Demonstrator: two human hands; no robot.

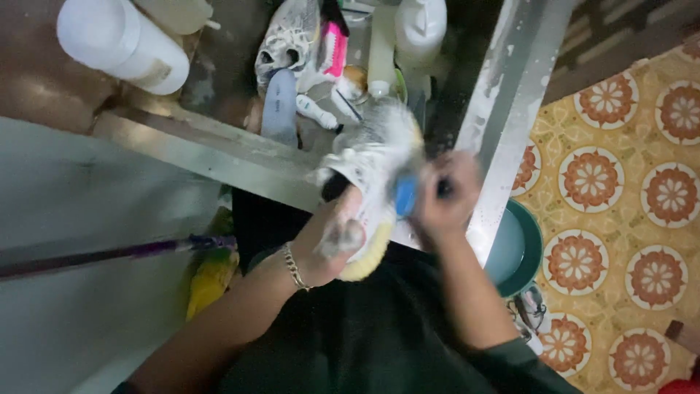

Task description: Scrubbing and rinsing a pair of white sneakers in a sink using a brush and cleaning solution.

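Head view, looking straight down over a concrete wash basin (219, 149) and a patterned tiled floor (627, 182).

Left hand (332, 244): wrapped around the heel end of a white sneaker (379, 157), fingers closed on it from below and the side. A chain bracelet (294, 267) sits on that wrist. The sneaker is held up in the air above the basin's near rim, toe pointing away from the person, its yellowish sole (364, 263) showing by the palm.

Right hand (445, 197): clenched around a small blue brush (405, 195), pressed against the side of the sneaker. This hand is blurred, so the finger positions are not clear, but the grip is closed on the brush.

Inside the basin, beyond the held sneaker:
- a second white sneaker (286, 40), lying against the far side
- a grey insole (280, 108), just in front of it
- a pink brush (335, 47), next to the second sneaker
- a white bottle (382, 55), upright, and a white jug (421, 25) beside it at the far right corner of the basin

On the brown ledge at the far left corner: a large white plastic container (120, 44), lying on its side.

Right of the basin rim, on the tiled floor: a teal bowl (523, 248), partly hidden under the rim and the right forearm.

Left of the person, low down: a dark purple handle (109, 254) running level across, and something yellow-green (211, 273) beneath it, too dim to identify.
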